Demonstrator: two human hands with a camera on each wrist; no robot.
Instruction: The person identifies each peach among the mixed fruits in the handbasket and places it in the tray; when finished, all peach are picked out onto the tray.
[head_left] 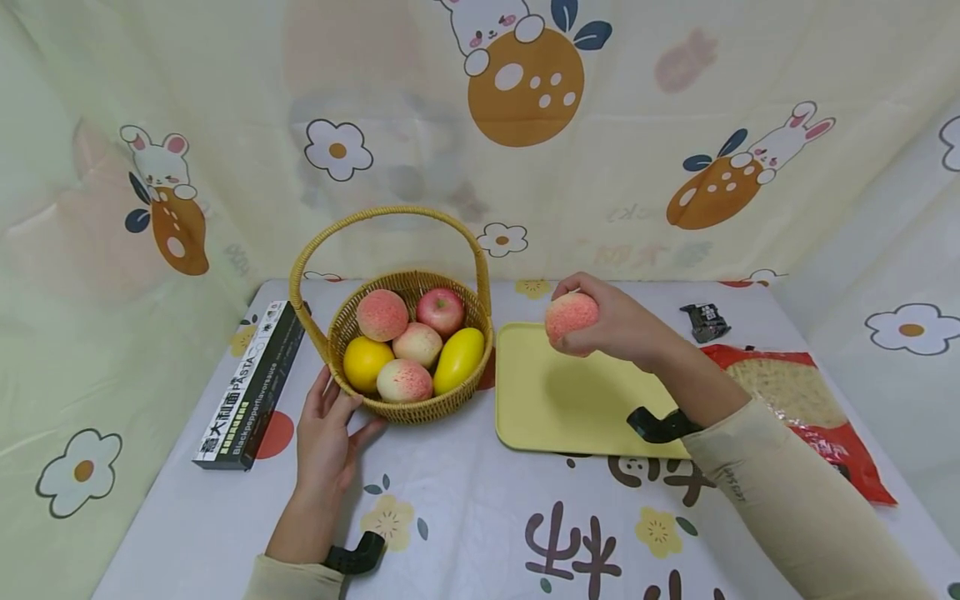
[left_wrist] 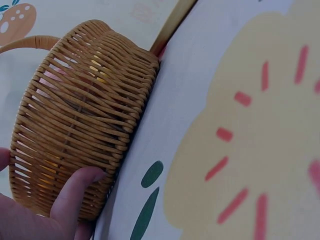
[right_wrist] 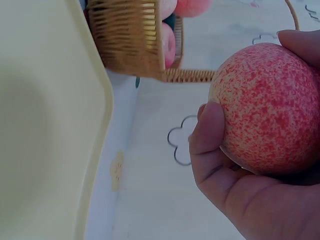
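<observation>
1. Pasta box (head_left: 251, 387) lies slantwise on the bench (head_left: 465, 517), left of the wicker basket (head_left: 442, 407).
2. Left hand (head_left: 327, 446) touches the basket's near left side, fingers apart, thumb low on the wall. Light bracing probably suffices; a hard push could shove or tip it.
3. Inside basket: orange (head_left: 367, 364), apple (head_left: 440, 311), mango (head_left: 459, 360), three peach-like fruits (head_left: 405, 381), heaped near the rim. Best not jolted.
4. Yellow tray (head_left: 525, 408) lies flat, just right of basket.
5. Held peach (head_left: 570, 318) is in the air above the tray's far left part, apart from tray and basket. Right hand (head_left: 617, 321): fingers clamped round it. Carrying looks like the step in hand: snug grip, no squeezing; let go only once the fruit is supported.
6. Black packet (head_left: 705, 322) and red bag (head_left: 795, 387) lie farther right. Right sleeve (head_left: 780, 492) overlaps bag in head view; elbow high avoids dragging it.
</observation>
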